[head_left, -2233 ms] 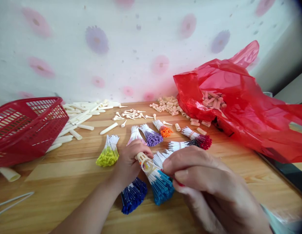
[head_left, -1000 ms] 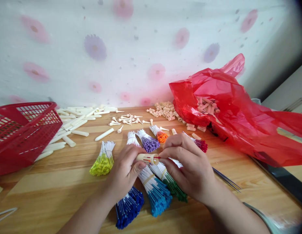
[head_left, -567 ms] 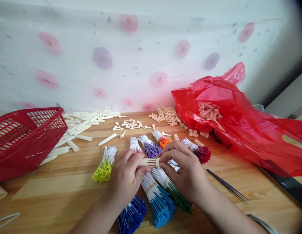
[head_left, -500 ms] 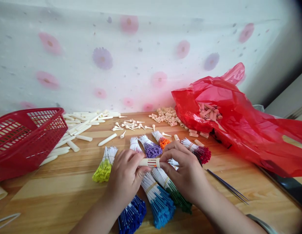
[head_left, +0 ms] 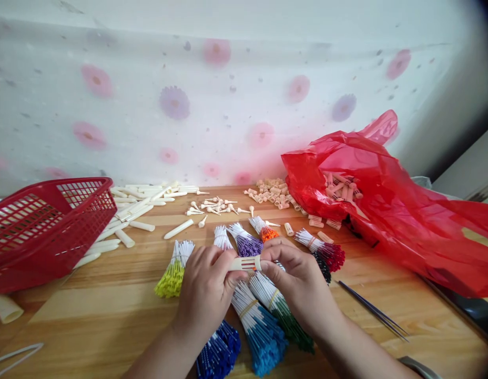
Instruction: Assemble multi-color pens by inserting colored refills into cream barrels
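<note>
Between my hands lies a cream multi-colour pen barrel [head_left: 246, 263], level, with slots along its side and a small orange bit showing at one slot. My left hand [head_left: 208, 289] is closed around its left part. The thumb and fingers of my right hand [head_left: 291, 273] pinch its right end. Below and around them lie bundles of thin white refills with coloured ends: yellow [head_left: 172, 276], dark blue [head_left: 219, 347], light blue [head_left: 263, 337], green [head_left: 295, 326], purple [head_left: 246, 242], orange [head_left: 265, 230] and dark red [head_left: 331, 251]. A black bundle [head_left: 322, 266] is partly hidden behind my right hand.
A red basket [head_left: 82, 226] stands left beside white pen tubes [head_left: 139, 210]. Small pointed tips [head_left: 216, 205] and slotted pieces [head_left: 273, 192] lie at the back. A red plastic bag [head_left: 386, 210] holds more pieces. Dark tweezers [head_left: 372, 310] rest at right.
The view has shifted slightly, so everything sits a little lower and further right. Both hands keep their hold on the pen barrel, and more of the black bundle shows.
</note>
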Available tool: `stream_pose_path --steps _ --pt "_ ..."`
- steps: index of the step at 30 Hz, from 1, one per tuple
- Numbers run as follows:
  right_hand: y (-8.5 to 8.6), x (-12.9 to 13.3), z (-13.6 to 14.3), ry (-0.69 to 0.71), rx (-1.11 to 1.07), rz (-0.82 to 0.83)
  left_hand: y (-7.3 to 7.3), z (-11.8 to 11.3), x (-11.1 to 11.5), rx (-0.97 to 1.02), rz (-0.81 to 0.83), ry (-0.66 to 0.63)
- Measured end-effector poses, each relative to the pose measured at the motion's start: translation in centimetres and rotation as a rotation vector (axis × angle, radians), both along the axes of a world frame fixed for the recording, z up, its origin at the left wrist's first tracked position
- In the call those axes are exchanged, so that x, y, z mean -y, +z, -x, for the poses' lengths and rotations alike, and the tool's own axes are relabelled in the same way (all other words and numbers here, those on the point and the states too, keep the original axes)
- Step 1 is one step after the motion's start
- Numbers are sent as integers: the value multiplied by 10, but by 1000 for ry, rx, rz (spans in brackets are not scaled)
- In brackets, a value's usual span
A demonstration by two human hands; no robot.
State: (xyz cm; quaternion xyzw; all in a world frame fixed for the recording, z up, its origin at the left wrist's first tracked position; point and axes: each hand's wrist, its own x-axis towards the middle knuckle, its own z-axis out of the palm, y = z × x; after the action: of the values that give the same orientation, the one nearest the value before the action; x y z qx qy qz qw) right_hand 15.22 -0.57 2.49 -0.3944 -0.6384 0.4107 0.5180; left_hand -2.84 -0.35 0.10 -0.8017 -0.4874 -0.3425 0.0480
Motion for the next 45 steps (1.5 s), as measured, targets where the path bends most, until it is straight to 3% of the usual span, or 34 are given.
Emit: stream_pose_path --steps 7,9,12,14,18,22,27,31,36,40,45 --pt "2 -1 -4 120 -59 0 0 0 0 72 30 -8" --pt "5 -5 -17 57 -16 -93 -3 1 -1 156 99 -58" --pt "7 -13 -57 -268 230 -334 -6 4 -4 283 212 -67" --pt "3 -14 -92 -417 500 -381 -6 5 -5 327 248 -36" --pt "-17 -5 -133 -313 985 -160 -5 3 -7 299 320 -14" --pt "-28 -1 -128 -301 1210 -133 -6 -3 -4 250 361 -27" --pt "-23 -3 -112 -263 1304 -164 2 -23 10 160 293 -182" --pt "-21 -7 -106 -222 1336 -180 16 -50 17 -62 283 -303" --pt "-22 -12 -100 -198 1333 -167 19 -81 0 -327 330 -451" --pt "-24 -13 -104 -175 1322 -143 10 -93 -16 -395 393 -431" --pt "-24 -9 -109 -183 1321 -143 6 -93 -17 -398 410 -409"
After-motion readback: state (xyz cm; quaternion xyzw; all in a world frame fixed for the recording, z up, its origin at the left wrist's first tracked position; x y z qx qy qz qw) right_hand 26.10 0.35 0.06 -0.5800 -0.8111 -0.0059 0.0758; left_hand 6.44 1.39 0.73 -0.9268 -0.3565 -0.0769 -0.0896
